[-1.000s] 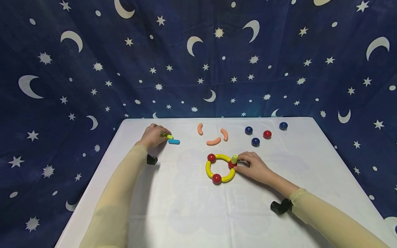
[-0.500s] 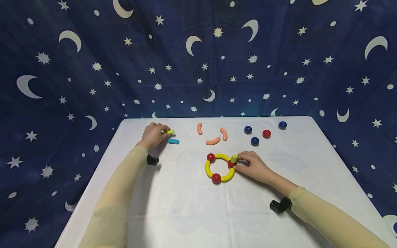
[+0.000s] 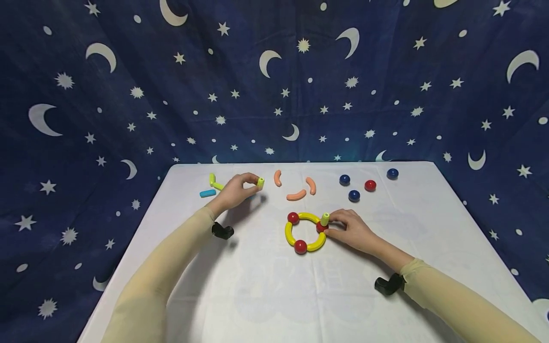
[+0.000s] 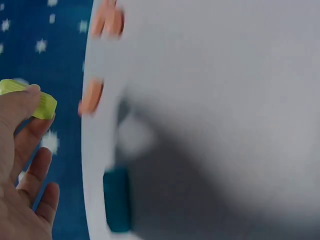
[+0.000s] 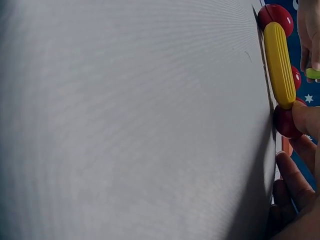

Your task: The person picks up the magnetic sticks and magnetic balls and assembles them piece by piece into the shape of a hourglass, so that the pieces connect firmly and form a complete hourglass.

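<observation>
Nearest us, two pale yellow sleeves reach over a white table, a black wrist camera on each arm. Beyond them we see a ring of three curved yellow sticks and three red balls, lying flat around the middle of the table. The right hand holds the ring's right-hand ball between thumb and fingers; a lime stick stands upright on that ball.

Farther off, we find the left hand raised above the table, pinching another lime piece between thumb and forefinger, its other fingers loosely spread. To its left lie a blue block and two lime bars; to its right, three orange curved pieces. Toward the far right we count three dark blue balls and a loose red ball. Behind everything hangs a navy cloth with moons and stars.
</observation>
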Demonstrator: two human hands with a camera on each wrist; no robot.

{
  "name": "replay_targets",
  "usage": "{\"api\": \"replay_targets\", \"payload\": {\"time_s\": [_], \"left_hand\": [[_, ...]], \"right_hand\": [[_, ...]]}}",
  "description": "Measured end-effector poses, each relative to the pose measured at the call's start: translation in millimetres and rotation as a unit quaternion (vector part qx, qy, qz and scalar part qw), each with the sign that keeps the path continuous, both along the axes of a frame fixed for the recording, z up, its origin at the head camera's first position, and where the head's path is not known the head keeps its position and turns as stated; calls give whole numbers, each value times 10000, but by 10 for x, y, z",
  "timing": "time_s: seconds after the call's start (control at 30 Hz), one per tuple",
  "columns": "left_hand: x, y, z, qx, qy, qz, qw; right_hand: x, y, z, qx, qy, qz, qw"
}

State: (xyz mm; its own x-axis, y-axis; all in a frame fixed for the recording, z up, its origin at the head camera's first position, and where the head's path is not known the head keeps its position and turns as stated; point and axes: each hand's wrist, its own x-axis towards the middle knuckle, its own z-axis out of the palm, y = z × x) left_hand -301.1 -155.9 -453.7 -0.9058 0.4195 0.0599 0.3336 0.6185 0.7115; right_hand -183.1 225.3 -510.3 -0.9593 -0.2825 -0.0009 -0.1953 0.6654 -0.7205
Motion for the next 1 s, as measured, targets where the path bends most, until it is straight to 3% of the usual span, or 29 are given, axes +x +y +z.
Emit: {"api": "replay_targets", "payload": {"time_s": [0.23, 0.4, 0.63, 1.0], "left_hand": [[293, 366, -112, 476, -433, -612, 9960], [434, 557, -169, 582, -720, -933, 9913], [521, 692, -227, 693, -926, -997, 9883], [545, 735, -303, 862, -1012, -950, 9866]], "right_hand": [[15, 10, 8, -86, 7, 8, 10000], [12, 6, 0, -51, -1, -24, 10000], [16, 3, 3, -68, 72, -5, 10000], [10, -6, 3, -34, -7, -34, 10000]]}}
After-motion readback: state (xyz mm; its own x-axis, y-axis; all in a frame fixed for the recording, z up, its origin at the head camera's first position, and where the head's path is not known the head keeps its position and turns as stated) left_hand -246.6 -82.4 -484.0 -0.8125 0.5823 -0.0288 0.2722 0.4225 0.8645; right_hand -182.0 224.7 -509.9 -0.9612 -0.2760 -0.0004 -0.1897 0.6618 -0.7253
